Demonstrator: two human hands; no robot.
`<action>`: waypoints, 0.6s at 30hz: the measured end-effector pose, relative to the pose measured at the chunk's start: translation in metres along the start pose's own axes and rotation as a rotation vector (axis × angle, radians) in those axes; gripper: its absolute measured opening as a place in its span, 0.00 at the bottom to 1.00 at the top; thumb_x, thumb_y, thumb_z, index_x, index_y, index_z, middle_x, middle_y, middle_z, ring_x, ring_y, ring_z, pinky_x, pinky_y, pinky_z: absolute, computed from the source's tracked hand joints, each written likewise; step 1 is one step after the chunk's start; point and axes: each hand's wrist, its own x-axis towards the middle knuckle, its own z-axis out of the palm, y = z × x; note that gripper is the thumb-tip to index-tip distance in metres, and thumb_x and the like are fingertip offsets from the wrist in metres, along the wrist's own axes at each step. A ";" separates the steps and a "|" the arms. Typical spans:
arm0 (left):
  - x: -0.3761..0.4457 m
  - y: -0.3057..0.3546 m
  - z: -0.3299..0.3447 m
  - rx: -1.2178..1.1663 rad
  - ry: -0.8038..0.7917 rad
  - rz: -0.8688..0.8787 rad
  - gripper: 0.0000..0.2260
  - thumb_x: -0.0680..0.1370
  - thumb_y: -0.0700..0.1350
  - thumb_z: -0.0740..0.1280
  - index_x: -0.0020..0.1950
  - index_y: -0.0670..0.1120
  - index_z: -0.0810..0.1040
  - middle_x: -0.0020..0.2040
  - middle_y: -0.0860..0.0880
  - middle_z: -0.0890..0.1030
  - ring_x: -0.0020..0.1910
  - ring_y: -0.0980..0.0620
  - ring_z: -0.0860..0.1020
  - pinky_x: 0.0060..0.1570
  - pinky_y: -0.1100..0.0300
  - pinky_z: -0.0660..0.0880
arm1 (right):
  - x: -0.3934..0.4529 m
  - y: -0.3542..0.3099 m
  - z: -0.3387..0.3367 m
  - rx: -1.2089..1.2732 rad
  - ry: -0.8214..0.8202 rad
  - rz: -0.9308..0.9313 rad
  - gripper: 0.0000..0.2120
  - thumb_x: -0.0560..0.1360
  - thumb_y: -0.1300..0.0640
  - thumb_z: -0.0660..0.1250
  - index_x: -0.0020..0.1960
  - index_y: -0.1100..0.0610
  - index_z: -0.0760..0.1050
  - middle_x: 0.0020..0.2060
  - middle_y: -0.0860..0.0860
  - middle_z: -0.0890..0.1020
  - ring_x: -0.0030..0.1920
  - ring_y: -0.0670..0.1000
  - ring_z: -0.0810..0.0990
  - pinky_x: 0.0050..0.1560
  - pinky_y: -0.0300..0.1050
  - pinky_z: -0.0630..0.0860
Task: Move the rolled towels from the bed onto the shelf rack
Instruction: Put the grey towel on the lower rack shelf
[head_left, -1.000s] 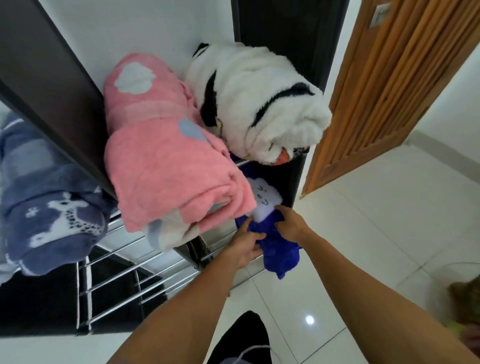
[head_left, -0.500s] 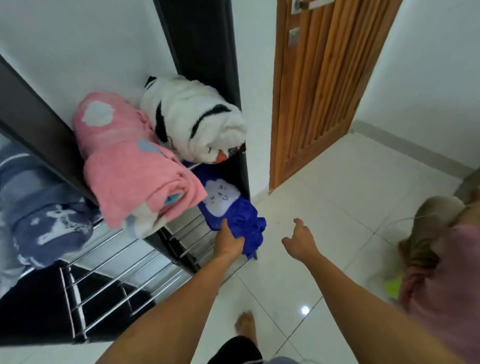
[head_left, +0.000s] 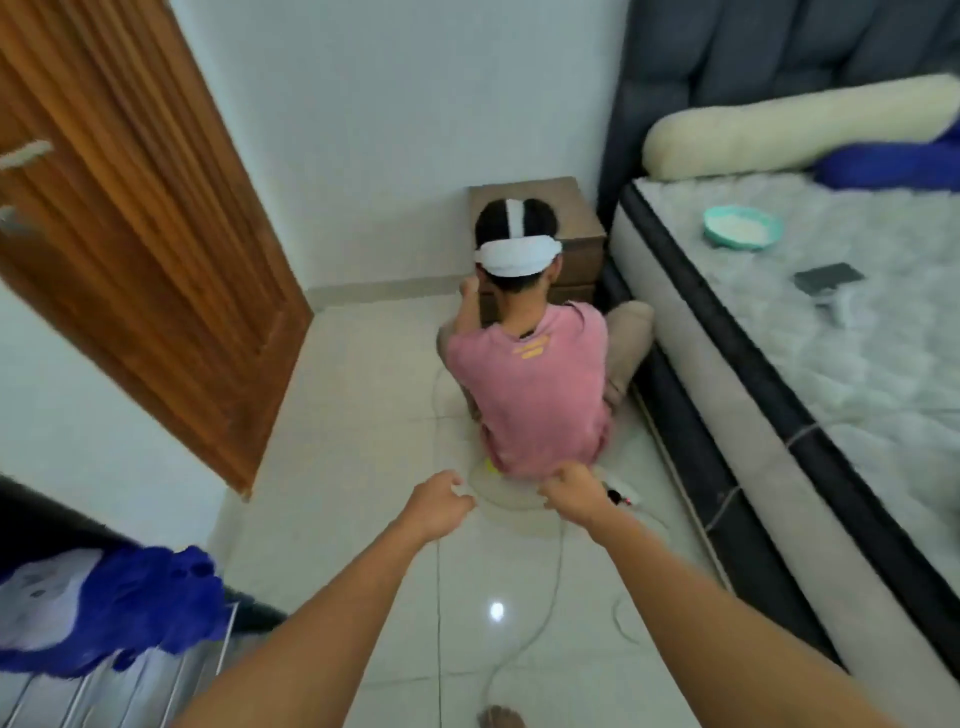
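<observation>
A blue rolled towel with a white patch (head_left: 104, 608) lies on the metal shelf rack (head_left: 171, 680) at the bottom left. On the bed (head_left: 852, 364) at the right, another blue towel (head_left: 888, 163) rests at the far end beside a cream bolster (head_left: 795, 124). My left hand (head_left: 439, 504) and my right hand (head_left: 576, 491) hang over the floor in the middle with fingers loosely curled, and neither holds anything.
A person in a pink shirt (head_left: 530, 384) sits on the floor between me and a brown nightstand (head_left: 540, 208). A wooden door (head_left: 135, 234) stands at the left. Cables (head_left: 524, 639) trail across the tiles. A teal bowl (head_left: 743, 227) and a dark phone (head_left: 828, 277) lie on the bed.
My hands have let go of the blue towel on the rack. The view has swung right from the rack toward the bed and the sitting person.
</observation>
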 end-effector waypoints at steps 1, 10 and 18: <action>-0.001 0.019 0.021 0.016 -0.046 0.056 0.14 0.76 0.47 0.66 0.61 0.46 0.73 0.53 0.41 0.80 0.49 0.46 0.79 0.46 0.57 0.73 | -0.023 0.016 -0.022 0.096 0.067 0.033 0.03 0.67 0.54 0.66 0.40 0.51 0.75 0.46 0.55 0.82 0.48 0.58 0.83 0.47 0.49 0.80; -0.053 0.138 0.244 0.290 -0.474 0.317 0.19 0.76 0.45 0.66 0.66 0.42 0.71 0.59 0.36 0.78 0.57 0.40 0.79 0.52 0.50 0.77 | -0.191 0.214 -0.184 0.632 0.482 0.405 0.03 0.76 0.61 0.63 0.43 0.57 0.72 0.39 0.55 0.75 0.35 0.51 0.75 0.34 0.41 0.69; -0.106 0.247 0.419 0.326 -0.730 0.343 0.17 0.77 0.47 0.66 0.63 0.44 0.70 0.50 0.45 0.77 0.36 0.52 0.76 0.30 0.62 0.70 | -0.265 0.368 -0.291 1.063 0.816 0.523 0.18 0.79 0.62 0.62 0.65 0.70 0.70 0.41 0.55 0.77 0.41 0.53 0.77 0.41 0.43 0.73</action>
